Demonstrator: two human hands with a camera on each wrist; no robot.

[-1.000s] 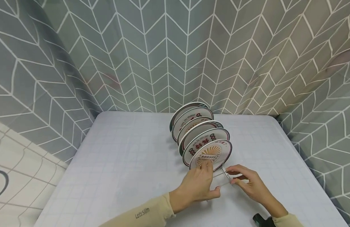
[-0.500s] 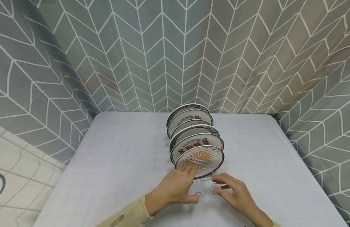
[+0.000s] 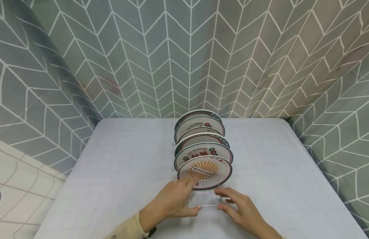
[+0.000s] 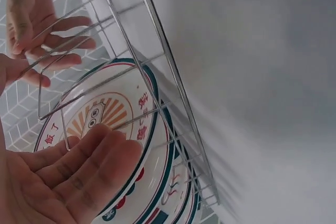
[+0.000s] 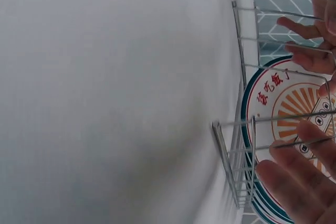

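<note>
A silver wire dish rack stands on the white table, holding several round plates in a row, tilted back. The front plate carries an orange sunburst print; behind it, a second plate has red lettering. My left hand holds the rack's near left end, thumb at the low front wire and fingers by the upper wire before the front plate. At the near right corner, my right hand grips the wires between thumb and fingers. The left wrist view shows the rack's bottom rail along the tabletop.
The white-covered table extends on both sides of the rack. A grey curtain with white zigzag lines hangs behind and at the sides. Light tiled floor shows at the lower left.
Both hands have moved left and slightly toward me with the rack's near end. The row of plates, slanted before, now runs nearly straight away from me.
</note>
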